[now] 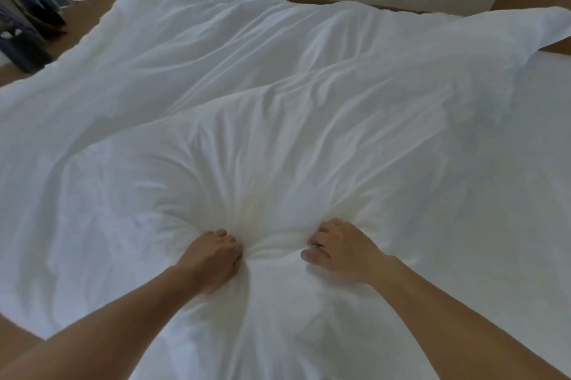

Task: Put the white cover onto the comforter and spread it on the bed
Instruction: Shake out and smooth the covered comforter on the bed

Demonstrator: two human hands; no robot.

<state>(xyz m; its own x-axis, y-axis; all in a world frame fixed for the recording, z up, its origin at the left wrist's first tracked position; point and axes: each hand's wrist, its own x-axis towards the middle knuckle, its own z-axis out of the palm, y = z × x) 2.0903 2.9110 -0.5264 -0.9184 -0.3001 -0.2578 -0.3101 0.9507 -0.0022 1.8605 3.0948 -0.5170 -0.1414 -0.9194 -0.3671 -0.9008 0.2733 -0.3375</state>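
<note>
White crumpled fabric cover [247, 64] | judged filled, laid unevenly on white bed [531, 163] | near bunch gripped by curled fingers [229, 240] of left hand [213, 256], right hand [340, 251] | smoothing outstanding

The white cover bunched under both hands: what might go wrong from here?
The left hand and right hand grip the white cover in one bunch, so pulling may deepen the creases. It sits toward the left, leaving the mattress bare on the right, so it might slide toward the floor.
</note>
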